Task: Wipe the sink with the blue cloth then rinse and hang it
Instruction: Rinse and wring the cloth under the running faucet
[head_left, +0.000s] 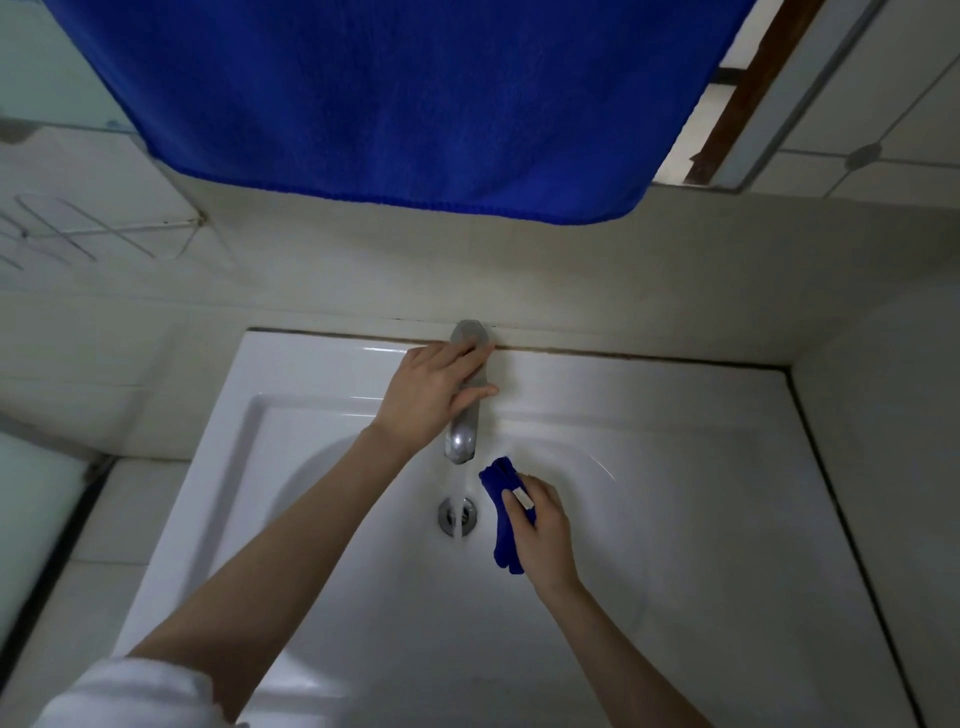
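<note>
Cloth first: the blue cloth (500, 486) is bunched into a wad and gripped in the right hand (540, 527), fingers curled round it, a white label showing by the thumb. It hangs inside the basin just beside the water stream (457, 493), not yet under it, above and to the right of the drain (443, 515). The left hand (431, 400) holds the faucet (460, 441), fingers laid over the lever and thumb across the spout. Around them lies the white sink (311, 374); higher up hangs a large blue towel (405, 104), with a wire rack (104, 228) on the wall at left. The risk as I judge it: a lever pushed too far would splash water over the rim, and a tightly wadded cloth would rinse only on its outside.
</note>
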